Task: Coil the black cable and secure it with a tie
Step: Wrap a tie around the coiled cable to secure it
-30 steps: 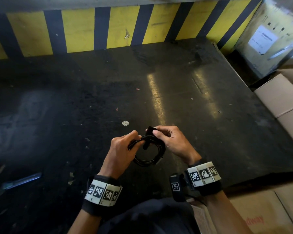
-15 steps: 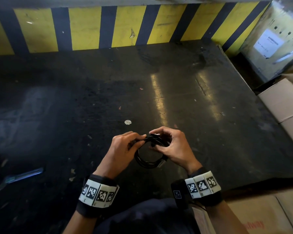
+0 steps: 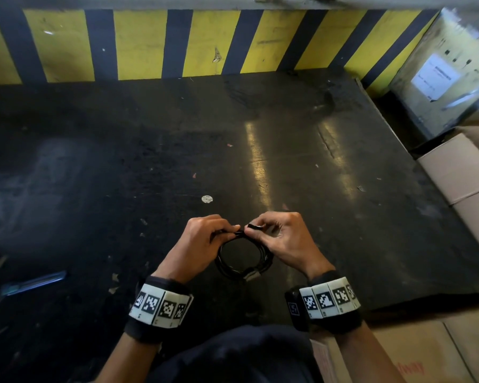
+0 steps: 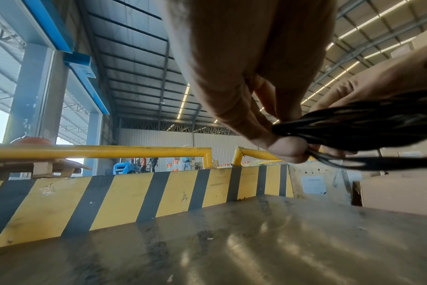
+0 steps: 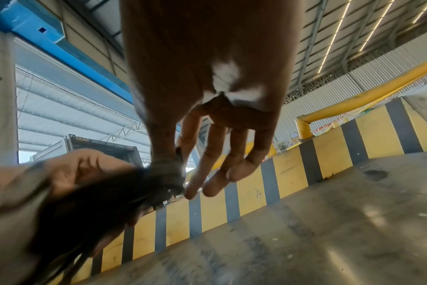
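Lower centre of the frame, our left hand pinches the coil at its top – our right hand pinches the tie there. We should wrap it snug, strands bunched.

Two hands — one coiled cable — two wristbands.
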### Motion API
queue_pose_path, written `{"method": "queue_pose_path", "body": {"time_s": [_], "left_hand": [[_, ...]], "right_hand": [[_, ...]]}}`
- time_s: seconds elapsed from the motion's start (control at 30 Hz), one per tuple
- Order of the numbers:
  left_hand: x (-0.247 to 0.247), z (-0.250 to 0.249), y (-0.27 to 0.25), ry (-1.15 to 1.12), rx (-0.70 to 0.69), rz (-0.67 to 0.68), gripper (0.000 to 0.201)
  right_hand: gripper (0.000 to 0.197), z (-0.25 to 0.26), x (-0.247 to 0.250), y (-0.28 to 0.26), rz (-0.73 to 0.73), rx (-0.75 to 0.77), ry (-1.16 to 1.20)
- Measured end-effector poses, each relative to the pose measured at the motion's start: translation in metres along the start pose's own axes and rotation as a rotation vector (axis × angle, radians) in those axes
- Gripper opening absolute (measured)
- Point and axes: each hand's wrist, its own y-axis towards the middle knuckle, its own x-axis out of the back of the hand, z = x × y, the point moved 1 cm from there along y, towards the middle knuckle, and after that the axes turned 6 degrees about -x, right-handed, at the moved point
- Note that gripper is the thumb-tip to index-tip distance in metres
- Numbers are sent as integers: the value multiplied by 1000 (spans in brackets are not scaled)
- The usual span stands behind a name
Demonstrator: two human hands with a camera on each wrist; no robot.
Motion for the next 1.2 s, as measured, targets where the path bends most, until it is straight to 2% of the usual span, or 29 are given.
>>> {"method": "queue_pose_path", "body": {"time_s": [0.1,0.17,0.23,0.33,0.37,0.4,0.47,0.5,0.57,0.63,0.7,0.9,1.0,1.2], "left_hand": [[-2,6,-1,32,26,28,19],[-4,9,-1,83,98,13,26],[-6,8,0,92,261,-2,44],[-11,6,-2,82,563,-4,83],[-12,6,-2,102,661,7,85],[-13,8,-3,123,757,26,78],[-14,14,-4,125,910,108,51],[-15,17,-5,87,949,153,46],[-18,28,-6,-59,977,190,47],[-21,35,-9,-193,967,159,37],[-23,48,-12,-227,945,112,30],[-22,102,-10,-61,959,153,33],[-15,131,5,-10,971,170,36],[0,195,38,33,997,119,37]], "right_hand": [[15,0,1,3,-3,-30,-51],[13,1,-2,3,-91,-43,-61],[11,2,-8,3,-239,-52,-72],[10,1,-16,4,-387,-67,-54],[10,0,-18,4,-411,-76,-41],[11,-2,-21,5,-426,-90,-25],[11,-7,-26,7,-442,-116,1],[11,-10,-29,8,-445,-128,7],[10,-16,-36,11,-432,-157,13],[9,-24,-44,14,-380,-201,20],[10,-37,-53,20,-325,-265,34],[14,-74,-78,58,-166,-526,186],[17,-83,-91,90,-150,-567,203],[17,-95,-122,166,-103,-614,208]]}}
